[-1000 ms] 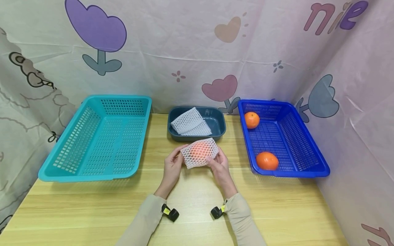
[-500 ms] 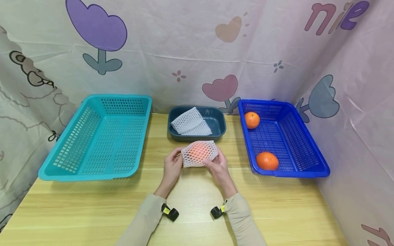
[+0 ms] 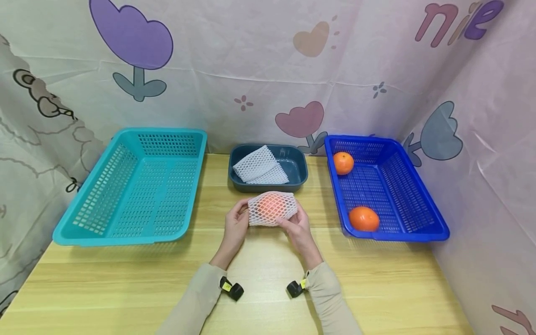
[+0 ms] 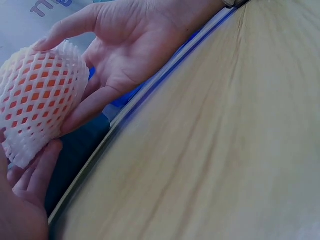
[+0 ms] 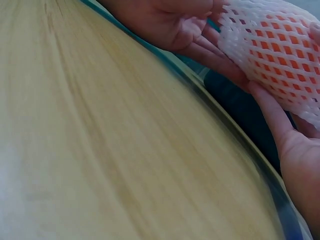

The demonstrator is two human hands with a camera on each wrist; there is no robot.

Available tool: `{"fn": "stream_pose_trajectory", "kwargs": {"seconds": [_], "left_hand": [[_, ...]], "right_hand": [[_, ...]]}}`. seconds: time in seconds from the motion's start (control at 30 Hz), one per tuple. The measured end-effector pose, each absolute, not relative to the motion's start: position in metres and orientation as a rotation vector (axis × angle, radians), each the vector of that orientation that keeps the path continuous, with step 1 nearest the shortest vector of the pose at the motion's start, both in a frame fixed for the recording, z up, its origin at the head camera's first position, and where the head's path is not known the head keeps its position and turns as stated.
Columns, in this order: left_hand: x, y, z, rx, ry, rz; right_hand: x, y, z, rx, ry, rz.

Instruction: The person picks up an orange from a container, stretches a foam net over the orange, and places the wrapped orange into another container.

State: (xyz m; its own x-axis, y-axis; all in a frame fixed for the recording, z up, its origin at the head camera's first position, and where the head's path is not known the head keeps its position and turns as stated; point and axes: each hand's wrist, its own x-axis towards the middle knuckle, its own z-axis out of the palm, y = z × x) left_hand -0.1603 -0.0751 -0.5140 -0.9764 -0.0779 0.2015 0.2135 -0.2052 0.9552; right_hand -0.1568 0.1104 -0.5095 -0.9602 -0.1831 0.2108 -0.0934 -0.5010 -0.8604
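Observation:
Between both hands, an orange (image 3: 271, 204) sits inside a white foam net sleeve (image 3: 254, 215), held up over the table in front of the small dark bin. My left hand (image 3: 236, 226) pinches the sleeve's left end. My right hand (image 3: 298, 229) holds its right side, with the thumb on the near face. In the left wrist view, the right hand's thumb lies on top of the net (image 4: 39, 95) and its fingers reach underneath. Orange skin shows through the mesh in the right wrist view, where the left hand's fingers (image 5: 220, 62) also run under the sleeve.
A dark teal bin (image 3: 299, 181) behind the hands holds flat white foam nets (image 3: 259, 167). On the left stands a turquoise basket (image 3: 157, 239). The blue basket (image 3: 418, 236) on the right contains two oranges (image 3: 364, 219). A patterned cloth (image 3: 217, 56) hangs behind.
The netted orange has turned from a slant to nearly level and dropped slightly. Both hands keep their hold with small shifts; the baskets and bin stay put.

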Motion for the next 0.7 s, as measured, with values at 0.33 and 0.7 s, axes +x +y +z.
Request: {"fn": "stream_pose_trajectory", "kwargs": {"seconds": [0.33, 0.7], "left_hand": [[-0.16, -0.076, -0.512, -0.019, -1.947, -2.236], [-0.147, -0.077, -0.484, -0.069, -1.94, -2.13]], "right_hand": [[-0.157, 0.111, -0.511, -0.464, 1.585, -2.631], [-0.155, 0.111, -0.511, -0.436, 1.614, -2.533]]}}
